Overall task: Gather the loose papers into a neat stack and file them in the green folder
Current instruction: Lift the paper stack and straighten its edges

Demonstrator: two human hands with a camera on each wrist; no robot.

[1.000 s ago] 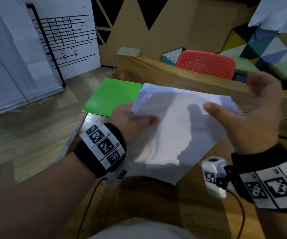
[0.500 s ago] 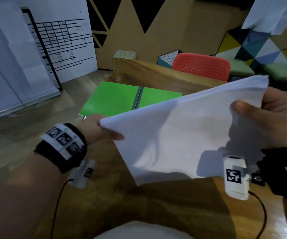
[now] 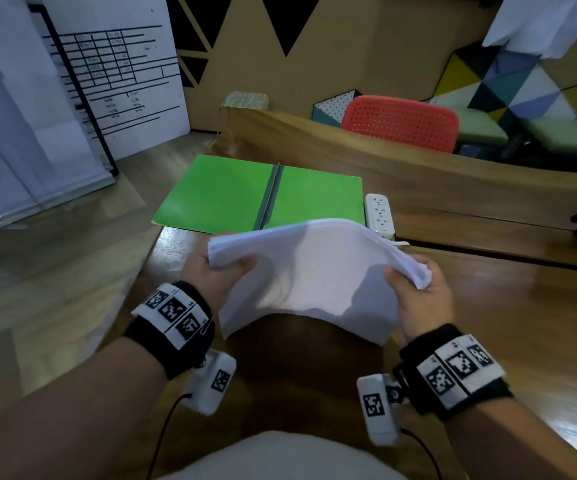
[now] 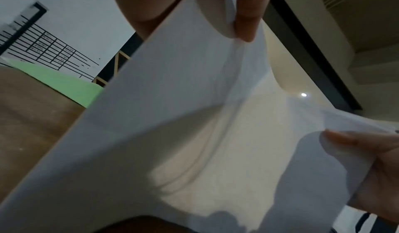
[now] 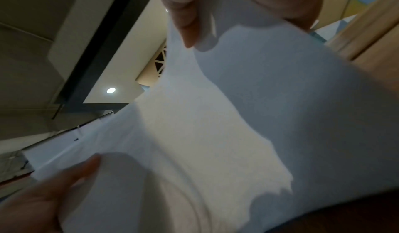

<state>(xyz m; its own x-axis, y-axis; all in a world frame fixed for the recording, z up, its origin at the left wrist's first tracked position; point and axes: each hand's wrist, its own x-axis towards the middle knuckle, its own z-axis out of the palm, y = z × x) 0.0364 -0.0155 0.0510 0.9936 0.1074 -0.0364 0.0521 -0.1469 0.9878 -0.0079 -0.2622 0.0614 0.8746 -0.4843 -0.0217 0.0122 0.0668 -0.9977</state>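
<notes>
A stack of white papers [image 3: 308, 275] hangs in the air above the wooden table [image 3: 508, 306], bowed in the middle. My left hand [image 3: 224, 271] pinches its left edge, thumb on top. My right hand [image 3: 415, 289] pinches its right edge the same way. In the left wrist view the papers [image 4: 194, 117] fill the frame, with my left thumb [image 4: 246, 15] pressed on them. The right wrist view shows the papers [image 5: 237, 117] under my right thumb [image 5: 185, 23]. The green folder [image 3: 224, 195] lies open and flat on the table just beyond the papers, its spine in the middle.
A white power strip [image 3: 379, 214] lies right of the folder. A raised wooden ledge [image 3: 349, 147] runs along the table's far side, with a red chair [image 3: 401, 121] behind it. A whiteboard [image 3: 114, 74] stands on the floor at the left.
The papers were raised and tilted half a second ago. Now both hands have brought them lower and closer together, bowing the stack in front of the open folder.
</notes>
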